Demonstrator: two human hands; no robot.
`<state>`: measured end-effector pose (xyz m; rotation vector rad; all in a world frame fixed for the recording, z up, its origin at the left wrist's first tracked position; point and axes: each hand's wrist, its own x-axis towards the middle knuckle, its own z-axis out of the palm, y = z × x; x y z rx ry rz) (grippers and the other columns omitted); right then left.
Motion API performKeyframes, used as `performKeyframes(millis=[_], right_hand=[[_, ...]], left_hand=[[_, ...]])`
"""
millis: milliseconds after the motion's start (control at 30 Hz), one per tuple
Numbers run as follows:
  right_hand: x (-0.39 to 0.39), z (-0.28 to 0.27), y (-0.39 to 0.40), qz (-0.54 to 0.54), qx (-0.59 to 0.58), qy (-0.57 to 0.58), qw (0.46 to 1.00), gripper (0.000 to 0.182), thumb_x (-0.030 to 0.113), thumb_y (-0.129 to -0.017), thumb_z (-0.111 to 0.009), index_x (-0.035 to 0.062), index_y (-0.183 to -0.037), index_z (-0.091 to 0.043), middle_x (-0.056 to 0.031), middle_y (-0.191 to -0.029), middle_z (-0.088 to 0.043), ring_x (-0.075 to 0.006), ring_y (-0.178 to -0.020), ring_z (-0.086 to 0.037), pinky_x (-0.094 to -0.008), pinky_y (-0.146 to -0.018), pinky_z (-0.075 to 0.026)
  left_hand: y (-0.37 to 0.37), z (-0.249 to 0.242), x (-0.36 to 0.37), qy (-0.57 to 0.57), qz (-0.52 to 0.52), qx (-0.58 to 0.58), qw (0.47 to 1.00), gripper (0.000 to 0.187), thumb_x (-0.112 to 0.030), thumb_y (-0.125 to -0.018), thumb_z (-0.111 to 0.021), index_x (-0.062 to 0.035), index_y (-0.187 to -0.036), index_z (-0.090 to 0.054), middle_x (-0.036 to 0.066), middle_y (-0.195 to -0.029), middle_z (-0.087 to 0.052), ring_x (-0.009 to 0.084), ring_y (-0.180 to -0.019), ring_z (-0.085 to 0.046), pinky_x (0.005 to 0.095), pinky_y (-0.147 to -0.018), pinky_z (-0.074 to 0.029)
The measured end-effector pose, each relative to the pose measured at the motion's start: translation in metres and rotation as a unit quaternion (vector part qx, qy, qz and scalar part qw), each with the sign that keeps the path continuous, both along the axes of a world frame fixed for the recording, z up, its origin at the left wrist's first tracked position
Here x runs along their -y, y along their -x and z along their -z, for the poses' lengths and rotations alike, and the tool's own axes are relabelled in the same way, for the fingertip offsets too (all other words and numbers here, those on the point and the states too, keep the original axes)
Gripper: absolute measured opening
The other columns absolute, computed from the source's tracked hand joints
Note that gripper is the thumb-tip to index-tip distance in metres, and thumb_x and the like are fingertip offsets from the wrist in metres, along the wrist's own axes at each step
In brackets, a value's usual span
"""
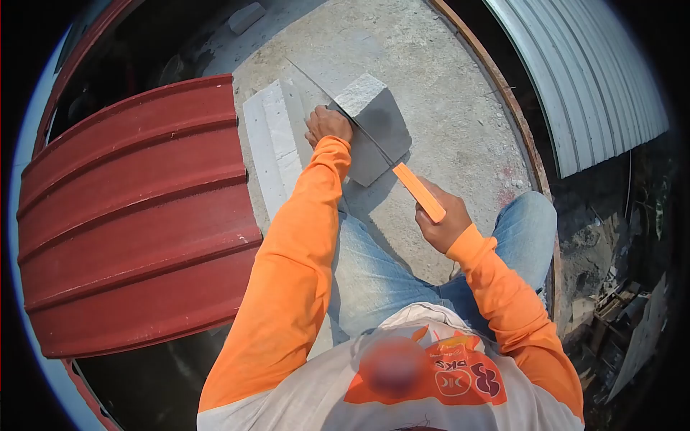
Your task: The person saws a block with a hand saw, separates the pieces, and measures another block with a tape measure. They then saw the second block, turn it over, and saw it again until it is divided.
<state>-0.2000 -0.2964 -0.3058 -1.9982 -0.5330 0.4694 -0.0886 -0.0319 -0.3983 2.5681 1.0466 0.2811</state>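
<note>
My right hand (pixel 443 224) grips the saw (pixel 419 191) in the block (pixel 374 133), left hand (pixel 327 123) steadying it; a slip could nick those fingers.

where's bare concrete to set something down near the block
Bare concrete slab lies right of the grey block, out to the curved rim, and beyond the block. It is crowded left of it: left hand, white strips, red roofing sheet. The right hand grips an orange-handled tool.

head view, looking steeply down, close
</note>
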Motion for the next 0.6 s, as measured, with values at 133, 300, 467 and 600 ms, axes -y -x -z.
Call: performKeyframes(millis=[133, 300, 467, 600], right_hand=[[-0.058, 0.005, -0.05, 0.002, 0.047, 0.004, 0.999, 0.045, 0.009, -0.079, -0.058, 0.0096, -0.124, -0.051, -0.0181, -0.087, -0.064, -0.0404, -0.08, -0.061, -0.0434, -0.071, -0.051], [0.088, -0.035, 0.095, 0.017, 0.023, 0.033, 0.999, 0.07, -0.005, -0.069, -0.049, 0.0024, -0.139, -0.043, -0.0144, -0.104, -0.067, -0.0223, -0.07, -0.067, -0.0298, -0.07, -0.053], [0.032, -0.008, 0.036, 0.04, 0.02, -0.008, 0.999, 0.06, 0.001, -0.074, -0.054, 0.0058, -0.134, -0.048, -0.0179, -0.096, -0.066, -0.0305, -0.072, -0.065, -0.0343, -0.069, -0.053], [-0.047, 0.011, -0.033, 0.006, 0.068, 0.007, 0.998, 0.052, 0.009, -0.077, -0.059, 0.01, -0.128, -0.05, -0.0193, -0.091, -0.065, -0.0403, -0.078, -0.062, -0.0441, -0.072, -0.052]], left_hand=[[-0.002, 0.004, -0.007, 0.019, -0.014, 0.013, 1.0, 0.03, -0.024, -0.091, -0.044, -0.0064, -0.111, -0.059, 0.013, -0.117, -0.06, 0.0334, -0.115, -0.052, 0.0489, -0.098, -0.037], [-0.022, 0.004, -0.02, 0.046, -0.019, -0.009, 0.999, 0.031, -0.024, -0.091, -0.042, -0.006, -0.108, -0.06, 0.013, -0.116, -0.061, 0.0333, -0.114, -0.054, 0.0481, -0.097, -0.038], [0.007, 0.005, 0.001, -0.008, 0.013, 0.015, 1.0, 0.032, -0.024, -0.091, -0.042, -0.0052, -0.112, -0.059, 0.014, -0.117, -0.061, 0.033, -0.115, -0.053, 0.048, -0.098, -0.038], [-0.013, -0.005, -0.022, 0.016, -0.018, 0.024, 0.999, 0.033, -0.023, -0.091, -0.043, -0.0051, -0.113, -0.059, 0.014, -0.117, -0.061, 0.0328, -0.116, -0.052, 0.0475, -0.098, -0.038]])
